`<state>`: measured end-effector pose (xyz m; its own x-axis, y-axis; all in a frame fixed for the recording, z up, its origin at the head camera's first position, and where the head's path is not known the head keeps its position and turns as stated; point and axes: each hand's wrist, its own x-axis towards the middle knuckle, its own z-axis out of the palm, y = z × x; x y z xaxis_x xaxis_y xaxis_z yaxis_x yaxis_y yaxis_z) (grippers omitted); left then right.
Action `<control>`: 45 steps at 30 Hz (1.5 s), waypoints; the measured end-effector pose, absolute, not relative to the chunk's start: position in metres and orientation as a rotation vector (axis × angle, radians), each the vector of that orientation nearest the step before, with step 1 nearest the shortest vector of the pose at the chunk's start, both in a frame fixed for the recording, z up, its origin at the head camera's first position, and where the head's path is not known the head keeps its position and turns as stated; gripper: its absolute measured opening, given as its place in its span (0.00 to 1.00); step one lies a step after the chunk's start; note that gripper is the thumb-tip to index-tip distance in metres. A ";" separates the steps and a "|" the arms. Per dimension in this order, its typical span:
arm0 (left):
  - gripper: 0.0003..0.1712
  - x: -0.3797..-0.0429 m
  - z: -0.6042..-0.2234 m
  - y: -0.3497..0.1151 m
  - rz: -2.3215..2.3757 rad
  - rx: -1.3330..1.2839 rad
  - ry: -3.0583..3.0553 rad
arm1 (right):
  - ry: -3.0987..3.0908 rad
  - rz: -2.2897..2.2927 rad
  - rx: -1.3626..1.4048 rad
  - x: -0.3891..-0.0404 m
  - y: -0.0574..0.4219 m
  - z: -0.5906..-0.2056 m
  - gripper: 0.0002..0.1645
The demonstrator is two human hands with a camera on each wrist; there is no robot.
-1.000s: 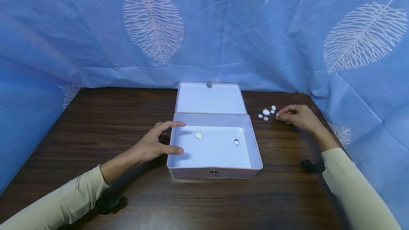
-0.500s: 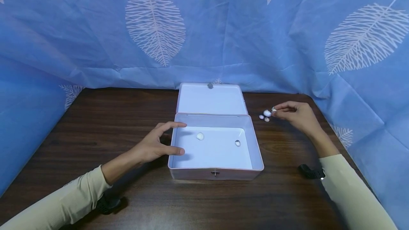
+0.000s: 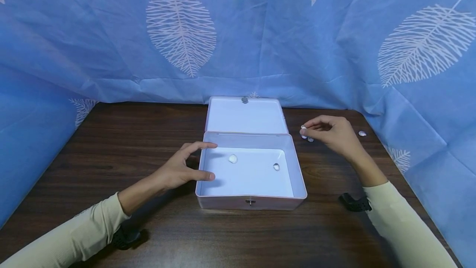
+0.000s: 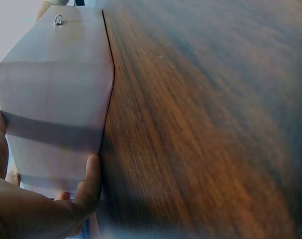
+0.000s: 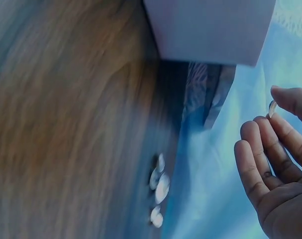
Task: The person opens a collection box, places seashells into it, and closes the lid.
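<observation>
Right wrist view: right hand (image 5: pixel 286 191), fingertips narrow on one shell (image 5: pixel 272 108), presumably pinched for smallness; loose shells (image 5: pixel 162 188) below fingers. Head view: left hand (image 3: pixel 176 171), spread wide, gripping box (image 3: pixel 227 203), likely steadying.

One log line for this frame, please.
left hand: at left rim of open box | right hand: pinches small shell | inside box: two small pieces | right of box: more shells

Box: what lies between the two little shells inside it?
Only bare box floor lies between the white shell and the dark-rimmed shell, in the head view.
</observation>
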<state>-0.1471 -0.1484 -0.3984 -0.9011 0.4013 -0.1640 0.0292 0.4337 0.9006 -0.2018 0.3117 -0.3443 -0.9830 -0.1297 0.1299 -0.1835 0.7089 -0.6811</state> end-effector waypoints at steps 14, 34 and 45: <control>0.47 -0.147 -0.398 -0.149 1.453 0.367 2.349 | -2.828 1.157 0.379 -0.184 0.265 -0.323 0.15; 0.47 -0.146 -0.397 -0.145 1.448 0.343 2.352 | -2.873 1.206 0.646 -0.187 0.218 -0.328 0.09; 0.48 -0.146 -0.397 -0.146 1.466 0.356 2.353 | -2.883 1.254 0.642 -0.186 0.215 -0.333 0.14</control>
